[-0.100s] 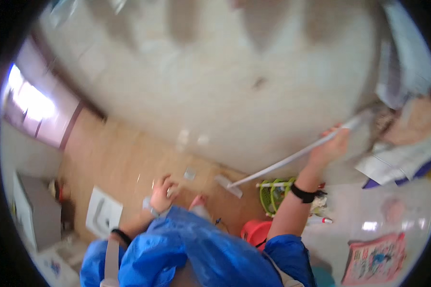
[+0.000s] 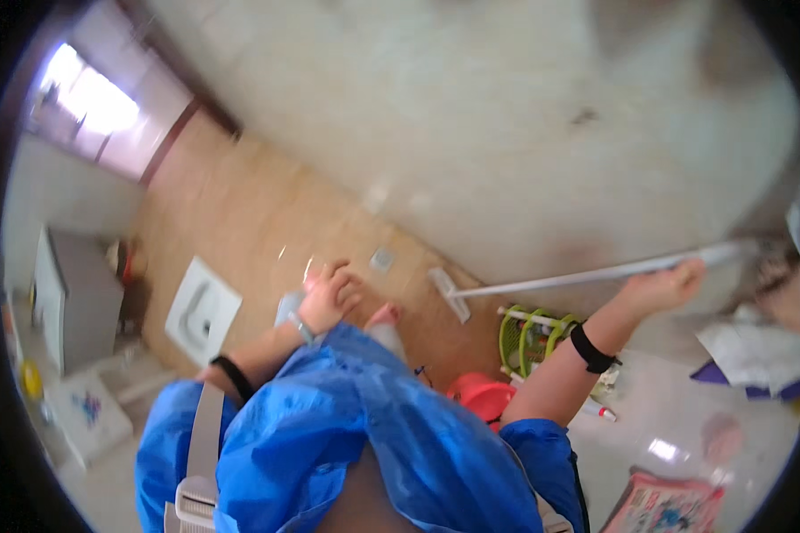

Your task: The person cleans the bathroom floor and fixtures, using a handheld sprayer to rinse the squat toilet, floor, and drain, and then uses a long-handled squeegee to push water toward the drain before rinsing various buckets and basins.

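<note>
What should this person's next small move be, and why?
Probably bring the left hand to the white pole for a second grip: it looks empty, while only the right hand holds the pole, whose T-shaped head appears down at the tan floor.

Tan floor (image 2: 262, 209) met pale wall (image 2: 471, 133); bright window (image 2: 93, 99) glared at upper left; grey-sided cabinet (image 2: 91, 302) stood at left.

The white T-headed pole (image 2: 578, 278) slants head-down beside the wall (image 2: 507, 160).
</note>
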Demonstrator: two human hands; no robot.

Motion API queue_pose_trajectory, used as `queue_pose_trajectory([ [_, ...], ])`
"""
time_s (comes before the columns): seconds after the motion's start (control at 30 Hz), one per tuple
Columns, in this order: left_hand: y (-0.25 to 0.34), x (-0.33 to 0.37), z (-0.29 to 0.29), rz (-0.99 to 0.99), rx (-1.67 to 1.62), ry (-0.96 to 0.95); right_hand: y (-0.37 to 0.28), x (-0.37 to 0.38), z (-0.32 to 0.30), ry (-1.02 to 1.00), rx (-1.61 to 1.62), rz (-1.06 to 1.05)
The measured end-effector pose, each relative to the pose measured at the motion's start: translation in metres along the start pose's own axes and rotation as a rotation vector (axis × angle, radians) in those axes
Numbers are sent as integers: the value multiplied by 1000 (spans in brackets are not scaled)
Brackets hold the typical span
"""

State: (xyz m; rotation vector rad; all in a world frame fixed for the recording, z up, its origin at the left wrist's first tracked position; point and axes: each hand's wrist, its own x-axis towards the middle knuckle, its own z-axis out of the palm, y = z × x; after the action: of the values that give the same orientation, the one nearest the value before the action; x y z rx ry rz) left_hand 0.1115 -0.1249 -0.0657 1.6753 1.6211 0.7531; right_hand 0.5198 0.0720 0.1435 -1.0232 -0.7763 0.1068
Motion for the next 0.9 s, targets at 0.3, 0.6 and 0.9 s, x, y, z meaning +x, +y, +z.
queue_pose_trajectory([
  [0.3,23,-28,198,563,-362,-1224,-43,-307,82,-807,139,438],
  [0.6,-53,-54,179,339,-710,-1274,-65,-362,-13,-1886,250,1385],
  [0.9,-127,-28,138,-186,-1616,-956,-47,-502,124,-1755,672,1608],
])
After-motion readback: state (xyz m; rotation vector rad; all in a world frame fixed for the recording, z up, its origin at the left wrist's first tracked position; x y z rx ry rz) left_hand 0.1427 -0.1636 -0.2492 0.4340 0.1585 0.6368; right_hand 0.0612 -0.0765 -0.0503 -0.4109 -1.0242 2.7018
